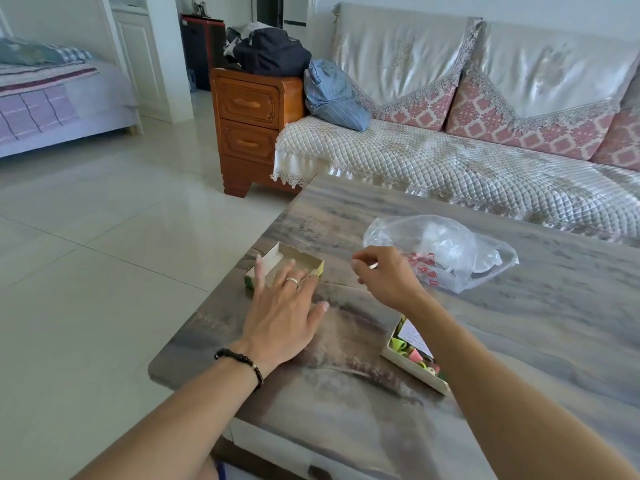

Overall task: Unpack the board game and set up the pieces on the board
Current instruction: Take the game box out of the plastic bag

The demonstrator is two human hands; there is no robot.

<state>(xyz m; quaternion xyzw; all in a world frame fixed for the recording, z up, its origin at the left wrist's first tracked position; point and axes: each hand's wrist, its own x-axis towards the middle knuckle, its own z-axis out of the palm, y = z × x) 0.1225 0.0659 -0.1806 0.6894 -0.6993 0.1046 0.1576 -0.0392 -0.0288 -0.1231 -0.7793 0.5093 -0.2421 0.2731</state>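
An empty box half (304, 259) with a white inside and a green outside lies upturned near the table's left edge. My left hand (284, 306) is spread flat over its near side, fingers straight, fingertips touching its rim. The other box half (412, 355) lies to the right, partly under my right forearm. It holds several small green and pink game pieces and a folded white paper. My right hand (384, 278) hovers between the two halves, next to a plastic bag, with its fingers curled downward. What those fingers hold, if anything, is hidden.
A crumpled clear plastic bag (450, 254) with red print lies on the grey marbled table (519, 341) beyond my right hand. A quilted sofa (450, 161) runs along the far side, with a wooden cabinet (249, 129) to its left. White tiled floor lies left of the table.
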